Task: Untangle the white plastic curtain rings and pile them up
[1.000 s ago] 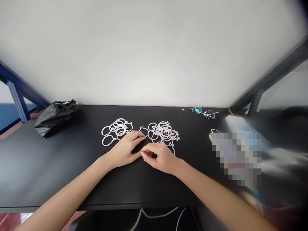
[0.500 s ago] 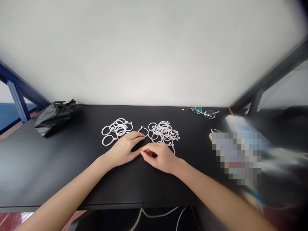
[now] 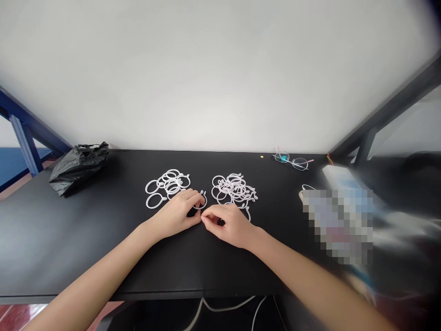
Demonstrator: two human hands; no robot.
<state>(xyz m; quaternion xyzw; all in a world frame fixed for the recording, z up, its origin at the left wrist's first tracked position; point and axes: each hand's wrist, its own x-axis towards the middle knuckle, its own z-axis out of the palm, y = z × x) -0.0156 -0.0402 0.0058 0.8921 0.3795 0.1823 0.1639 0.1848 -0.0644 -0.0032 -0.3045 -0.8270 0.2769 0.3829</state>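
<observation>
Two heaps of white plastic rings lie on the black table [image 3: 86, 239]: a left heap [image 3: 167, 185] and a right heap [image 3: 233, 189]. Between them my left hand [image 3: 177, 214] curls its fingers over a single open white ring [image 3: 201, 202] and pinches it against the table. My right hand [image 3: 229, 225] rests just to the right of it, fingers curled in with the thumb and forefinger together; whether anything is in that pinch is hidden. The two hands almost touch at the fingertips.
A crumpled black plastic bag [image 3: 78, 166] lies at the far left. A pair of glasses [image 3: 291, 160] sits at the back right near the wall. A blurred-out object [image 3: 339, 220] and a pale box are at the right. White cables [image 3: 223, 309] hang below the front edge.
My left hand has curled its fingers and drawn the single open ring back toward me, out of the gap between the heaps. The right hand has stayed put.
</observation>
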